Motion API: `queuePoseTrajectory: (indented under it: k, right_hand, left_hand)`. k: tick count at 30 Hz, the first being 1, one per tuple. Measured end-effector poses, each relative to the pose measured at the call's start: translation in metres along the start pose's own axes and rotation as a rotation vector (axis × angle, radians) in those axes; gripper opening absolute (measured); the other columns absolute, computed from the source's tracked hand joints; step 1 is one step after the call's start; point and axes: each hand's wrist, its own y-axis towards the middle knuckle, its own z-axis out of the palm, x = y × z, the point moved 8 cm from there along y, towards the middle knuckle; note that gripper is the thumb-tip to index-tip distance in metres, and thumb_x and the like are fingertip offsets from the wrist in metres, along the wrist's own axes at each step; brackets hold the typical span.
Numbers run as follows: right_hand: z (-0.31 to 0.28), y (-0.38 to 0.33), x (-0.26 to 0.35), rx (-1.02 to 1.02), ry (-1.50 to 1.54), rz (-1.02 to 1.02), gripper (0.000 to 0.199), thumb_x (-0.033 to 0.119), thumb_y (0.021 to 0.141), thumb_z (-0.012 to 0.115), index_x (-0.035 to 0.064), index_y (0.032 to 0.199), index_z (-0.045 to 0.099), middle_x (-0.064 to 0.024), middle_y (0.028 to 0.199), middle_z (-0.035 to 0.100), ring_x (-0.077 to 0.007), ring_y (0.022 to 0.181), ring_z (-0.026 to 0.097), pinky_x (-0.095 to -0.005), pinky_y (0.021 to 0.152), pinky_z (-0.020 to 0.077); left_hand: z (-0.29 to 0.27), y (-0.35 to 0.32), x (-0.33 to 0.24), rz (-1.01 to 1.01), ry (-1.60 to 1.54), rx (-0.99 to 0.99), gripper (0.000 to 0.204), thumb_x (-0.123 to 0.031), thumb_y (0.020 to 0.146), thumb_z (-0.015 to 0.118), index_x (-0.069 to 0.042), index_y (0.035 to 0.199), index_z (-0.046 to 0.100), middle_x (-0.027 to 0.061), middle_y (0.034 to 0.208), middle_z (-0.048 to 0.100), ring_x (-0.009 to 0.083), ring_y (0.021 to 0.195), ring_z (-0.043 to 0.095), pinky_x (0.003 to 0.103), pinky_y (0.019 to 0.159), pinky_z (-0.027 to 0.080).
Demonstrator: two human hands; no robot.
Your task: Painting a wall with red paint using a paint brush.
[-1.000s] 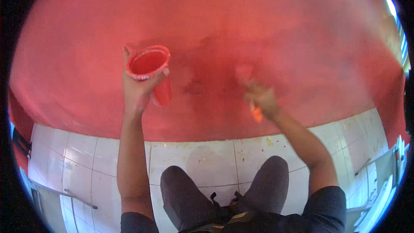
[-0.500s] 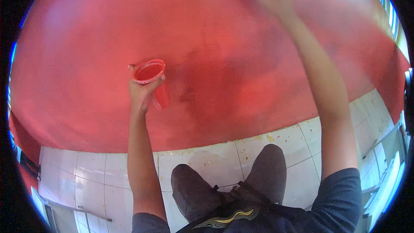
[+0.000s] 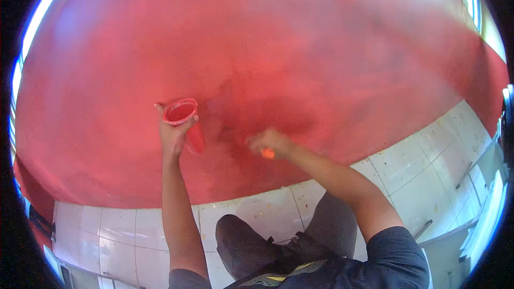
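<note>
Here our left hand wraps its fingers around a red cup, upright, mouth up, against the red wall; our right hand closes on an orange handle pointing down.

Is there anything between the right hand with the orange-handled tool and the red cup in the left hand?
Nothing visible. The left hand holds the red cup upright; the right hand grips the orange-handled tool beside it. Only red wall shows between them.
</note>
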Motion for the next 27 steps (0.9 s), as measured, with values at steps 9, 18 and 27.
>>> queuePoseTrajectory:
  k: [9, 18, 27]
  right_hand:
    - [-0.276, 0.071, -0.031, -0.466, -0.359, -0.181, 0.011, 0.011, 0.076, 0.066, 0.0038, 0.084, 0.066, -0.0122, 0.092, 0.071, -0.0271, 0.079, 0.067, -0.0369, 0.069, 0.0524]
    - [-0.484, -0.135, -0.127, -1.707, 0.036, -0.041, 0.024, 0.015, 0.080, 0.073, 0.0036, 0.100, 0.068, -0.0062, 0.102, 0.068, -0.0158, 0.080, 0.062, -0.0317, 0.073, 0.0475]
    - [-0.129, 0.063, -0.017, -0.934, 0.242, 0.092, 0.006, 0.000, 0.075, 0.063, 0.0046, 0.072, 0.061, -0.0077, 0.069, 0.062, -0.0210, 0.071, 0.070, -0.0318, 0.056, 0.0522]
  left_hand:
    - [-0.014, -0.002, 0.009, 0.070, 0.042, -0.059, 0.059, -0.010, 0.074, 0.083, 0.004, 0.123, 0.053, 0.0056, 0.102, 0.066, 0.0159, 0.095, 0.063, 0.031, 0.091, 0.049]
    - [0.000, 0.002, 0.009, 0.089, -0.064, -0.048, 0.065, -0.007, 0.071, 0.083, 0.005, 0.124, 0.048, 0.0064, 0.104, 0.065, 0.0157, 0.097, 0.063, 0.032, 0.093, 0.049]
    - [0.000, -0.002, 0.003, 0.094, 0.021, -0.091, 0.070, -0.009, 0.074, 0.082, 0.005, 0.131, 0.044, 0.0068, 0.107, 0.064, 0.0168, 0.097, 0.063, 0.032, 0.093, 0.049]
